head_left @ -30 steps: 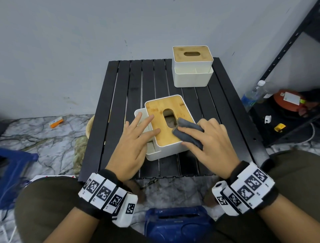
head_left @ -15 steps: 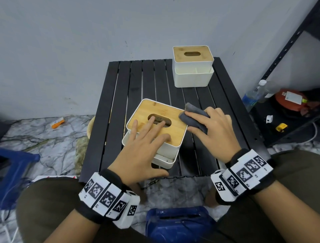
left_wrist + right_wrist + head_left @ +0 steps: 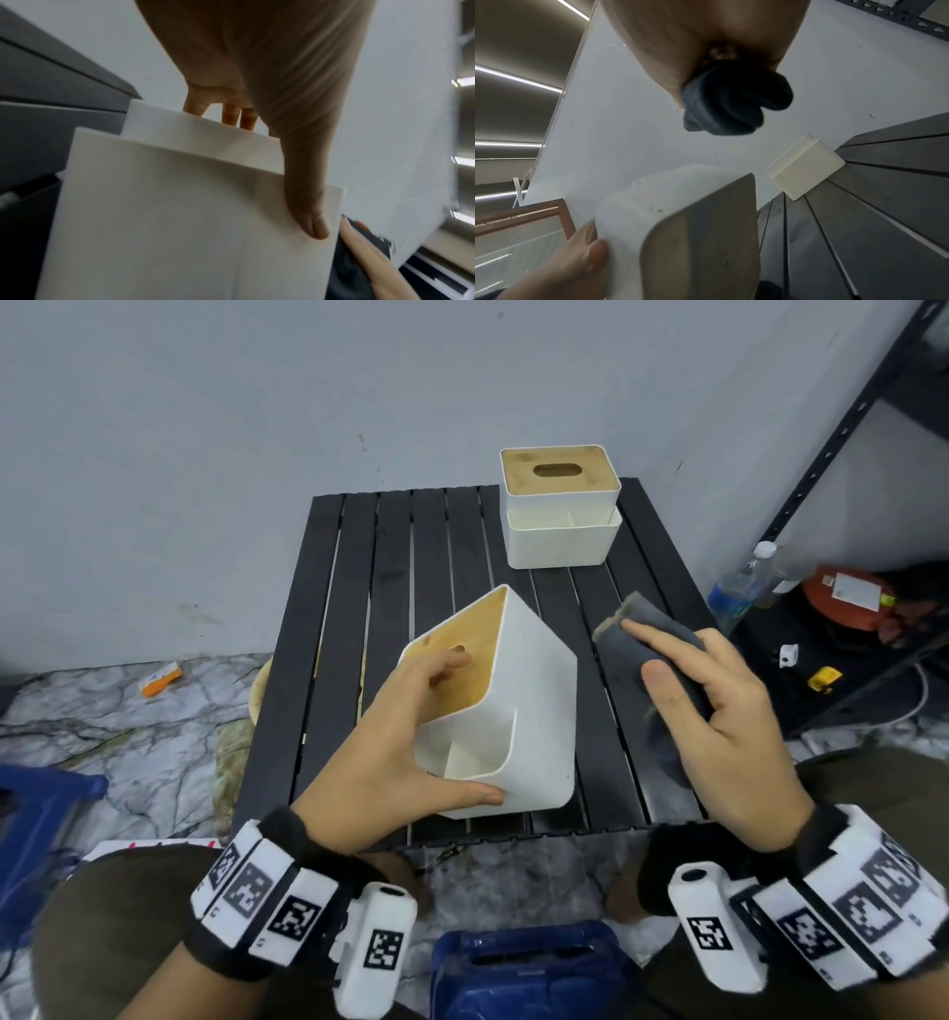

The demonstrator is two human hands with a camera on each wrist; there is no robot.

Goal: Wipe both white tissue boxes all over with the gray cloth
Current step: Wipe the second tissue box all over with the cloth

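My left hand (image 3: 411, 742) grips the near white tissue box (image 3: 534, 711), fingers on its bamboo lid (image 3: 464, 660) and thumb under its lower white edge. The box is lifted and tipped left, its white side facing up. In the left wrist view the thumb (image 3: 306, 203) lies across the box's white wall (image 3: 180, 223). My right hand (image 3: 719, 711) holds the folded gray cloth (image 3: 642, 634) just right of the box, apart from it; the cloth (image 3: 731, 105) is bunched under the palm. The second white tissue box (image 3: 562, 526) stands upright at the table's far right; it also shows as the far box (image 3: 805, 166).
The black slatted table (image 3: 390, 588) has bare slats left of and behind the held box. A black shelf frame (image 3: 842, 444) with a water bottle (image 3: 739, 588) and an orange reel (image 3: 847, 598) stands to the right. A blue object (image 3: 529, 968) sits between my knees.
My left hand has lifted the near box off the table and tipped it onto its side. My right hand drew the cloth away from the lid to the right.
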